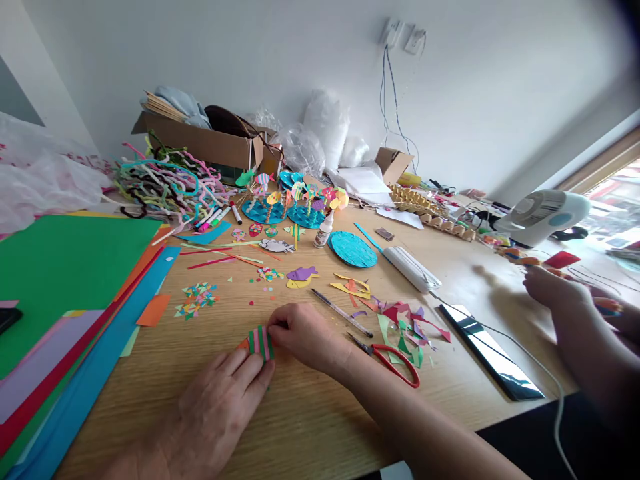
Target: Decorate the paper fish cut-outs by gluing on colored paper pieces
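Note:
A small paper cutout (260, 343) with green and pink stripes and an orange part at its left lies at the table's front. The fingers of my left hand (220, 393) hold it down from below and left, covering its lower edge. At its right edge, my right hand (303, 333) is closed in a pinch on the paper; the fingertips are partly hidden. Just right of this hand lie a pen (343, 312) and red-handled scissors (387, 357). Purple and yellow paper fish (301, 277) rest beyond it, with small confetti (197, 300) to the left.
Coloured paper sheets (75, 267) fill the left side. Paper scraps (405, 323), a phone (487, 350) and a white cable (525, 350) lie rightward. A glue bottle (323, 232) stands by a blue disc (353, 249). Another person's hand (555, 293) holds a craft piece at far right.

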`<state>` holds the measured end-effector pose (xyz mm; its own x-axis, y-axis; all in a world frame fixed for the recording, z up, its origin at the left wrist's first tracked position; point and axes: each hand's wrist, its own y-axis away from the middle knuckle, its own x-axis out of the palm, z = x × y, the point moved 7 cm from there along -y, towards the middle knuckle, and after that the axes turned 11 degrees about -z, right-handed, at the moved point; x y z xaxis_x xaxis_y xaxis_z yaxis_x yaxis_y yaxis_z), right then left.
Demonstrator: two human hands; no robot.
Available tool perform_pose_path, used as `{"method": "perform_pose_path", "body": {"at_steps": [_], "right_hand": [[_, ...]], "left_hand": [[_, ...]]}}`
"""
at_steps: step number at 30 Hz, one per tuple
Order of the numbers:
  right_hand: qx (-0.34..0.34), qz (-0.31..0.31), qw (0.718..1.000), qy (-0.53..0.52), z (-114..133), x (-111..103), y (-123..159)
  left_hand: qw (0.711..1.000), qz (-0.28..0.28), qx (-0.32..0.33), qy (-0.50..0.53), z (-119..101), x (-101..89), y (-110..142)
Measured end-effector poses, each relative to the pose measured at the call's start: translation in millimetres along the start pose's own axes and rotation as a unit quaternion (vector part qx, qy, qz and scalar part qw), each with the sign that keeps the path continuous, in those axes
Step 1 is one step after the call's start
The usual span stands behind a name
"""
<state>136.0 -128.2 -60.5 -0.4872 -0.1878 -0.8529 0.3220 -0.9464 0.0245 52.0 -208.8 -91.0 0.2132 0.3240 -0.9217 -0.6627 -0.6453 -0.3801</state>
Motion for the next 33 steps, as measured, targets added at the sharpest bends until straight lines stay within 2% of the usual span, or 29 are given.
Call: {"method": "perform_pose_path", "body": {"at_steps": [3,9,13,17,22,29,33], "right_hand": [[-0.003,-0.008,1.000,-0.011,0.3,-2.9,0.1],[-0.010,0.035,0.999,-0.001,0.4,7.5,1.5],[-0.002,-0.002,1.000,-0.002,1.0,0.6,-5.8],[-0.006,-0.022,0.999,-0.039,1.0,-9.7,-3.6],[0.003,0.002,0.999,-0.054,-4.9,-10.2,7.4],[-0.006,0.025,0.998,-0.049,-1.4,0.2,7.7],[-0.013,0.045,0.999,-0.027,0.2,6.0,1.5]], "left_hand": [[1.000,-0.012,0.009,0.001,-1.1,-0.7,-0.1],[1.000,0.009,0.016,-0.015,-3.2,-3.3,-1.8],[0.999,0.009,0.013,-0.029,-2.2,-5.0,-1.2],[0.999,-0.002,0.025,-0.032,-2.4,-14.6,-3.1],[0.999,-0.031,0.020,-0.015,-3.9,-31.5,-1.5],[0.995,-0.081,0.048,-0.032,-8.9,-31.4,17.1],[0.995,-0.069,0.059,-0.029,-8.5,-30.9,23.6]]}}
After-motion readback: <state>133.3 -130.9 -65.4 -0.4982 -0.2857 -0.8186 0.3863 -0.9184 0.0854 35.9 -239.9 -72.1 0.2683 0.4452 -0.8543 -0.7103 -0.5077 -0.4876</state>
